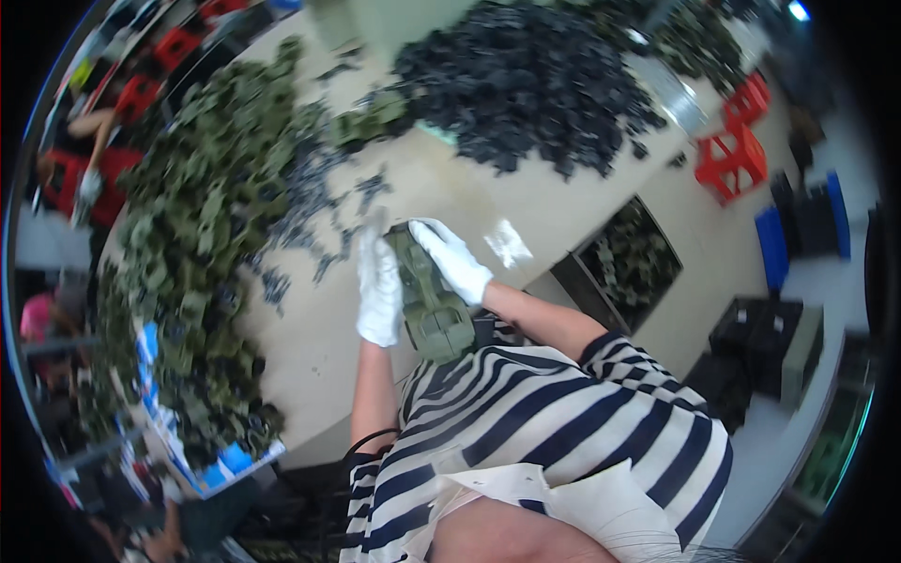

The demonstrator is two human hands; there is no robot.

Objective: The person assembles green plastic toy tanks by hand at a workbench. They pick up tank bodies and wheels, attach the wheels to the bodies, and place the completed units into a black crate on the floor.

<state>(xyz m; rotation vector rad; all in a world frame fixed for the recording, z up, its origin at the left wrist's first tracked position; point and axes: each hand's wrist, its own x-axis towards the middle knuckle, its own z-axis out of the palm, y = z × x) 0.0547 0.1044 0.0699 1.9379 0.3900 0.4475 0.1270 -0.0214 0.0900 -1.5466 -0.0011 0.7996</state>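
Between my two white-gloved hands is an olive-green moulded plastic piece, long and blocky [428, 298], held close in front of my striped shirt. My left hand [379, 293] lies along its left side, with the fingertips blurred. From the other side my right hand [454, 260] presses on its upper right part, fingers pointing away from me. The lower end of the piece is against or just over the shirt; I cannot tell which. Small dark grey plastic parts [314, 202] lie scattered on the table [310, 361] beyond my left hand.
A big heap of olive-green parts [202, 202] covers the table's left side. Dark parts [526, 84] are piled at the back. To the right are a crate of green parts [631, 253], red stools [732, 161] and black boxes [755, 333]. A co-worker's gloved hand [89, 188] shows far left.
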